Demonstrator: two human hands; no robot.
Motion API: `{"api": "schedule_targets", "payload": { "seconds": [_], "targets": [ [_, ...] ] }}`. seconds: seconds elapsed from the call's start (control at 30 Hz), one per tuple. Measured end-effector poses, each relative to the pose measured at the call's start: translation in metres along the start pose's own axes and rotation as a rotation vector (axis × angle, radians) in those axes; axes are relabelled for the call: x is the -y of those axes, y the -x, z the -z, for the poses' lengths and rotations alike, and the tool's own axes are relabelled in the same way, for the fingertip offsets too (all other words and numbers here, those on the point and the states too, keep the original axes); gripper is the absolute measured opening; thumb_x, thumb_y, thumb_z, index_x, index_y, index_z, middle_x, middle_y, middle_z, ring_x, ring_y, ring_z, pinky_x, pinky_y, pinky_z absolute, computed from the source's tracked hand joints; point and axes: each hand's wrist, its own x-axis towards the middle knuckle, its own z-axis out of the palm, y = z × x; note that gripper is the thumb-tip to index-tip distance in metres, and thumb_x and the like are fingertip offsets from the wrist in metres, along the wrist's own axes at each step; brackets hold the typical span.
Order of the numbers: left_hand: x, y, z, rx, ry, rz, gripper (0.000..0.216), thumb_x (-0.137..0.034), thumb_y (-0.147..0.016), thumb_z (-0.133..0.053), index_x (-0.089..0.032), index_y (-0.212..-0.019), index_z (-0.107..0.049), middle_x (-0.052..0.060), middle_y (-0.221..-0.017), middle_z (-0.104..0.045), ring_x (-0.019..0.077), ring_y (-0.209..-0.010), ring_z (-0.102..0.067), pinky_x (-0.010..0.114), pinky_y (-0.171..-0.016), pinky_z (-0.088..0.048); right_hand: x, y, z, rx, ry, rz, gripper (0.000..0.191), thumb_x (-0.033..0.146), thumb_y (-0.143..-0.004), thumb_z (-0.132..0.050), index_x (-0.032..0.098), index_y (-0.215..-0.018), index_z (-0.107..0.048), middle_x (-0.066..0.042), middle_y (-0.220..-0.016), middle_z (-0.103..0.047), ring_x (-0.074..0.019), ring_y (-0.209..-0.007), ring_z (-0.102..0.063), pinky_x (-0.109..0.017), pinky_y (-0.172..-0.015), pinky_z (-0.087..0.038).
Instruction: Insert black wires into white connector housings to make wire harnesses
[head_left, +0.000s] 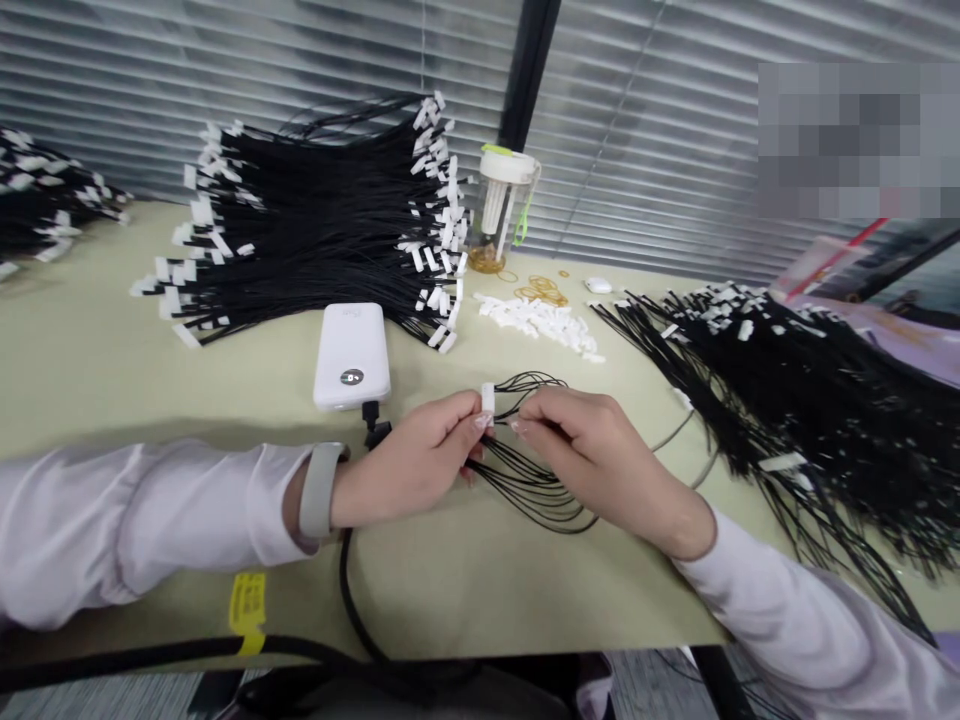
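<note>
My left hand [431,450] pinches a small white connector [488,398] upright between thumb and finger. Thin black wires [536,500] run from the connector and loop to the right, under and around my right hand [592,450]. The thumb and forefinger of that hand are pressed together close to the connector's right side, at one thin black wire [504,423]. Whether the wire's tip sits inside the connector cannot be made out. Behind the hands lies a pile of loose white connectors [540,322].
A white power bank [352,355] with a black cable [347,580] lies left of centre. Bundled black wires with white connectors [315,220] are stacked behind it; another wire heap [825,400] covers the right. Rubber bands [546,290], an earbud case [598,285] and a bottle [501,205] stand near the blinds.
</note>
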Motion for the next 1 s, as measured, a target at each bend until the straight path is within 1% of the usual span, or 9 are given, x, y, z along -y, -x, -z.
{"api": "schedule_targets", "payload": {
  "seconds": [0.2,0.3,0.43,0.53,0.6,0.73,0.9,0.97,1.0],
  "targets": [
    [0.001,-0.001,0.002,0.017,-0.014,-0.013,0.020,-0.031,-0.084,-0.038,-0.018,-0.075,-0.050,-0.001,-0.064,-0.047,0.0111,-0.058,-0.047,0.022,-0.053,-0.044,-0.001,0.005,-0.005,-0.073,0.084,0.030,0.006,0.020,-0.081,-0.046,0.017,-0.084,-0.051,-0.001,-0.071,-0.054,-0.0101,-0.063,-0.048,-0.022,-0.059,-0.038],
    [0.003,-0.001,0.001,0.013,-0.043,-0.028,0.020,-0.031,-0.084,-0.037,-0.019,-0.073,-0.049,-0.002,-0.063,-0.047,0.0105,-0.057,-0.047,0.021,-0.053,-0.043,0.000,0.006,-0.005,-0.050,0.258,0.031,0.025,0.021,-0.077,-0.051,0.017,-0.102,-0.050,-0.003,-0.082,-0.056,-0.0129,-0.069,-0.051,-0.024,-0.059,-0.039],
    [0.000,0.003,-0.003,0.027,-0.158,-0.047,0.022,-0.030,-0.085,-0.036,-0.019,-0.073,-0.050,-0.002,-0.063,-0.051,0.0101,-0.055,-0.049,0.021,-0.051,-0.042,-0.002,0.000,-0.001,0.049,0.419,0.087,0.011,0.020,-0.079,-0.048,0.019,-0.082,-0.058,-0.005,-0.079,-0.051,-0.0163,-0.075,-0.049,-0.028,-0.063,-0.039],
    [-0.016,0.005,0.006,0.134,-0.239,-0.018,0.024,-0.030,-0.084,-0.037,-0.018,-0.070,-0.054,0.001,-0.063,-0.058,0.0103,-0.050,-0.051,0.021,-0.046,-0.041,-0.010,-0.010,0.022,-0.109,0.169,0.089,0.009,0.022,-0.078,-0.051,0.019,-0.072,-0.056,-0.004,-0.076,-0.049,-0.0143,-0.073,-0.048,-0.028,-0.065,-0.041],
    [-0.035,0.006,0.027,0.178,-0.234,0.011,0.023,-0.030,-0.082,-0.040,-0.018,-0.075,-0.057,0.003,-0.065,-0.063,0.0115,-0.049,-0.054,0.020,-0.043,-0.040,-0.017,-0.019,0.050,-0.322,-0.100,0.012,0.010,0.025,-0.078,-0.051,0.019,-0.070,-0.052,-0.003,-0.074,-0.048,-0.0138,-0.073,-0.048,-0.030,-0.067,-0.041],
    [-0.076,0.013,0.094,-0.052,-0.298,-0.217,0.016,-0.021,-0.074,-0.051,-0.013,-0.085,-0.057,-0.002,-0.059,-0.060,0.0078,-0.053,-0.056,0.016,-0.051,-0.040,-0.034,-0.037,0.109,-0.700,-0.653,-0.148,0.021,0.023,-0.084,-0.033,0.020,-0.064,-0.032,0.000,-0.063,-0.037,-0.0087,-0.059,-0.043,-0.029,-0.059,-0.039],
    [-0.094,0.020,0.182,-0.218,-0.270,-0.392,0.045,-0.006,-0.077,-0.008,0.000,-0.094,-0.049,0.000,-0.070,-0.058,0.0061,-0.073,-0.055,0.039,-0.070,-0.033,-0.042,-0.064,0.111,-0.484,-0.824,-0.326,0.019,0.031,-0.083,-0.044,0.018,-0.069,-0.043,0.003,-0.059,-0.040,-0.0059,-0.051,-0.042,-0.025,-0.051,-0.037],
    [-0.091,0.017,0.211,-0.253,-0.303,-0.378,0.023,-0.019,-0.062,-0.052,-0.013,-0.084,-0.054,0.001,-0.070,-0.063,0.0171,-0.065,-0.059,0.033,-0.065,-0.045,-0.042,-0.082,0.094,-0.444,-0.820,-0.309,0.020,0.036,-0.080,-0.051,0.016,-0.076,-0.052,0.003,-0.059,-0.043,-0.0052,-0.049,-0.041,-0.022,-0.048,-0.036],
    [-0.089,0.015,0.223,-0.306,-0.382,-0.376,0.028,-0.023,-0.057,-0.059,-0.015,-0.082,-0.053,0.002,-0.068,-0.062,0.0186,-0.064,-0.059,0.032,-0.063,-0.046,-0.042,-0.094,0.085,-0.436,-0.825,-0.301,0.018,0.033,-0.078,-0.055,0.015,-0.078,-0.054,0.002,-0.061,-0.046,-0.0044,-0.048,-0.041,-0.020,-0.046,-0.036]
  ]
}}
